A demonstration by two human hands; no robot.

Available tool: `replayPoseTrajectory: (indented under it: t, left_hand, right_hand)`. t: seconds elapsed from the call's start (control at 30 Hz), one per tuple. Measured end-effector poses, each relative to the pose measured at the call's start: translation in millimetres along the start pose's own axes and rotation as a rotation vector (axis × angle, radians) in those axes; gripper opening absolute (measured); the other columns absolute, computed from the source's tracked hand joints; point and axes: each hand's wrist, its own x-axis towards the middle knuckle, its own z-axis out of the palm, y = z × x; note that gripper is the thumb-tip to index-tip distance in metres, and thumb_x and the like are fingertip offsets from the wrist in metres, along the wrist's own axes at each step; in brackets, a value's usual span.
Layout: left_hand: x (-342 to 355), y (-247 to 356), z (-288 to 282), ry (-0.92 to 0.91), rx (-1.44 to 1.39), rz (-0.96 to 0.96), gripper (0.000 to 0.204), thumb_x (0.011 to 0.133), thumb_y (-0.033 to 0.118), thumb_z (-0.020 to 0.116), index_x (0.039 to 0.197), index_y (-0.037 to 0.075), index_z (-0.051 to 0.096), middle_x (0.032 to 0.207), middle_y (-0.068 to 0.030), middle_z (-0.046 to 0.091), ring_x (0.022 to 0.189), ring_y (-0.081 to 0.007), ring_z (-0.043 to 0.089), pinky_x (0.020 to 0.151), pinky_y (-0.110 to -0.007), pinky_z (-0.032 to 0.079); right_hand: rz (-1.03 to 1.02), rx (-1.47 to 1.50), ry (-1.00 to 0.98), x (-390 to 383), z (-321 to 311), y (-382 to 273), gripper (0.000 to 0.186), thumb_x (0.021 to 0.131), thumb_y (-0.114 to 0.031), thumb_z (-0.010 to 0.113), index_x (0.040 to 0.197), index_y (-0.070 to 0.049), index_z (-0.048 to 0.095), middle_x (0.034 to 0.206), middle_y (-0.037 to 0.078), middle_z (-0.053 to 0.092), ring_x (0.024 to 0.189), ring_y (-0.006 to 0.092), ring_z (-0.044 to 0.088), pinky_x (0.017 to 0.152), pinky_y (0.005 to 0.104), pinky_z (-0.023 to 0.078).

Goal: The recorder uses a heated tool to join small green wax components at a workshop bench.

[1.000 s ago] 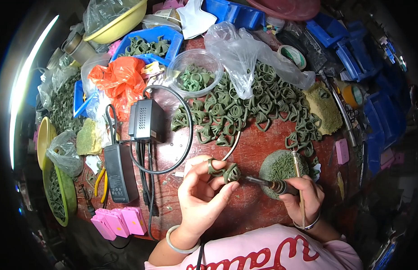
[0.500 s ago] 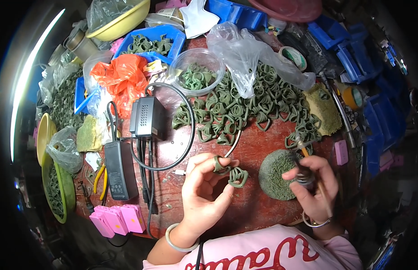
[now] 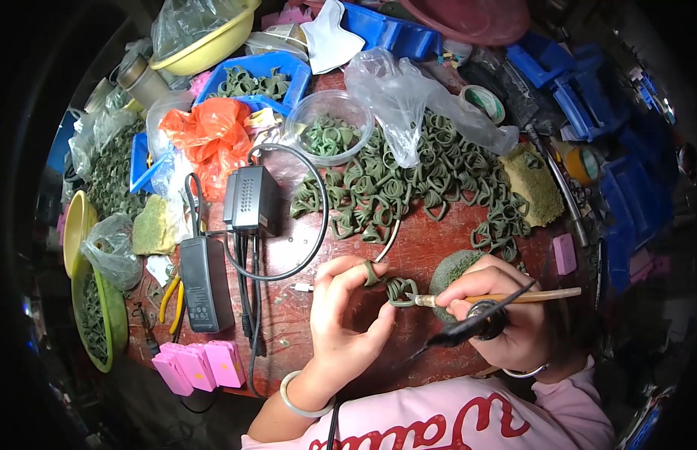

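My left hand (image 3: 339, 315) pinches a dark green ring (image 3: 401, 289) with ridged loops between thumb and fingertips. A second green ring (image 3: 372, 273) sits around one of its fingers. In my right hand (image 3: 522, 330) is a brush (image 3: 547, 295) with a wooden handle, its tip at the edge of the pinched ring; whether it touches I cannot tell. The same hand also grips a black pen-like tool (image 3: 479, 322), pointing down to the left. Behind this hand lies a round green pad (image 3: 446, 276) with a crumbly top, partly hidden.
Many green rings (image 3: 386, 180) are heaped behind my hands, beside a clear tub (image 3: 329, 157). On the left stand a black power box (image 3: 251, 199) with looped cable, an adapter (image 3: 202, 285) and pink blocks (image 3: 198, 366). A yellow-green sponge (image 3: 534, 187) lies at right.
My right hand has moved left and swung the brush round, bringing its tip to the pinched ring. It now covers part of the round pad. My left hand has barely shifted.
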Motion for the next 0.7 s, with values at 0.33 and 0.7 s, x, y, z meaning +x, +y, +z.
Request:
replayPoseTrajectory:
  t: [0.33,0.7]
  left_hand:
    - [3.2,4.4,-3.8,-0.047,0.069,0.022,0.049,0.065,-0.006,0.074,0.112,0.002,0.061,0.107,-0.0129,0.057,0.103,-0.0274,0.056,0.086,-0.034,0.049]
    - [2.9,4.1,-2.3,-0.074,0.023,0.006,0.048,0.065,-0.009,0.074,0.11,0.0,0.061,0.107,-0.0129,0.056,0.1,-0.0267,0.055,0.085,-0.033,0.049]
  right_hand:
    - [-0.009,0.008,-0.067,-1.1,3.8,3.9,0.009,0.087,-0.002,0.062,0.095,-0.001,0.064,0.081,0.01,0.059,0.07,0.0203,0.06,0.063,0.0312,0.048]
    - [-0.028,0.068,-0.067,0.2,2.3,4.0,0.008,0.087,-0.002,0.062,0.095,-0.002,0.064,0.081,0.01,0.059,0.068,0.0192,0.06,0.062,0.03,0.048]
